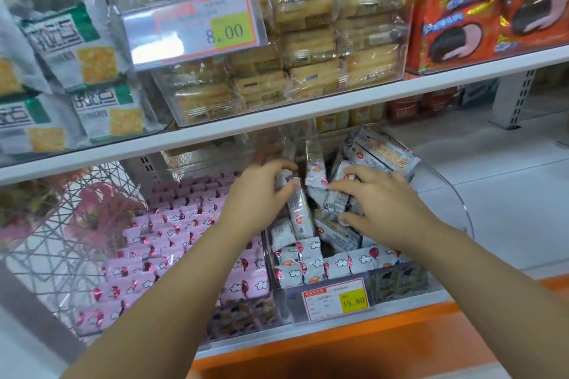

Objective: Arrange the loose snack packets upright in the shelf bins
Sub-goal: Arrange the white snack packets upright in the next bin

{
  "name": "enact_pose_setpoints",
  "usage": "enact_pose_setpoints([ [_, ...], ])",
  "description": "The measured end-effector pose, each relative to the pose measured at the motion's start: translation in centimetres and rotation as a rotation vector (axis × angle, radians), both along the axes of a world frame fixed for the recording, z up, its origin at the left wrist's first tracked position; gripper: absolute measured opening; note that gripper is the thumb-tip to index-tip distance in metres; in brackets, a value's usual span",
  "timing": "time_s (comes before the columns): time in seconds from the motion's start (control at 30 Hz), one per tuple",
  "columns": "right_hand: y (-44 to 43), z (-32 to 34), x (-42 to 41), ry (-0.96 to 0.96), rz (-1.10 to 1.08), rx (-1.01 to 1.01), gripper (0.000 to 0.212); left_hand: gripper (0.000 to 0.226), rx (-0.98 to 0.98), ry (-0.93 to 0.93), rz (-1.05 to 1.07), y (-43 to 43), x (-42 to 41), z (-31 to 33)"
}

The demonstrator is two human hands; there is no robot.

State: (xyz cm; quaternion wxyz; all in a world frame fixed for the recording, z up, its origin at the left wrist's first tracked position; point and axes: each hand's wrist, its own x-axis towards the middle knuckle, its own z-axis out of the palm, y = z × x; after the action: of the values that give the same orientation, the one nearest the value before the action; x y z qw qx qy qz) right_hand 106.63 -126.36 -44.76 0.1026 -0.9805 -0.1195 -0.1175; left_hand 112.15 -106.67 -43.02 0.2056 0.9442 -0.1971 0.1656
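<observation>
A clear plastic bin (452,191) on the lower shelf holds several white snack packets (300,215) with cloud and balloon prints, most lying jumbled, a front row (311,266) standing upright. My left hand (258,191) grips a few white packets at the bin's back left. My right hand (381,203) presses down on packets in the bin's middle, fingers curled over them. More white packets (380,151) are heaped at the back right. To the left, a bin of pink packets (172,243) stands in neat upright rows.
The upper shelf edge (277,120) hangs close above my hands, carrying a clear box of biscuits (308,40), green-white cracker bags (77,49) and red cookie packs (492,3). A price tag reading 15.80 (335,298) fronts the bin. A wire basket (61,224) stands at left.
</observation>
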Motion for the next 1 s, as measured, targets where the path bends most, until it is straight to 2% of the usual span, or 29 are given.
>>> enact_pose_setpoints([
  [0.1,0.4,0.1,0.5,-0.011,0.010,-0.017,0.052,0.044,0.084,0.090,-0.062,-0.1,0.5,0.5],
  [0.2,0.8,0.2,0.9,-0.018,0.016,0.005,0.052,0.063,0.117,0.093,-0.095,-0.3,1.2,0.8],
  [0.33,1.4,0.2,1.3,-0.024,0.008,0.049,0.048,0.071,0.192,0.155,-0.088,-0.5,3.1,1.5],
  [0.43,1.8,0.3,1.7,-0.030,0.004,0.140,0.043,0.085,0.171,0.261,-0.113,-0.4,4.2,2.0],
  [0.6,2.3,0.9,2.7,-0.106,0.036,0.244,0.043,0.092,0.094,0.310,-0.195,0.4,4.5,1.3],
  [0.7,2.8,1.5,4.0,-0.092,0.028,0.303,0.047,0.090,0.076,0.243,-0.229,0.5,4.0,0.4],
  [0.8,2.8,2.1,5.9,-0.131,0.020,0.318,0.043,0.080,0.052,0.157,-0.181,0.6,4.7,-0.2],
  [1.0,2.6,0.5,8.3,-0.137,-0.084,0.290,0.040,0.060,0.194,0.072,-0.057,-1.4,6.1,-0.4],
])
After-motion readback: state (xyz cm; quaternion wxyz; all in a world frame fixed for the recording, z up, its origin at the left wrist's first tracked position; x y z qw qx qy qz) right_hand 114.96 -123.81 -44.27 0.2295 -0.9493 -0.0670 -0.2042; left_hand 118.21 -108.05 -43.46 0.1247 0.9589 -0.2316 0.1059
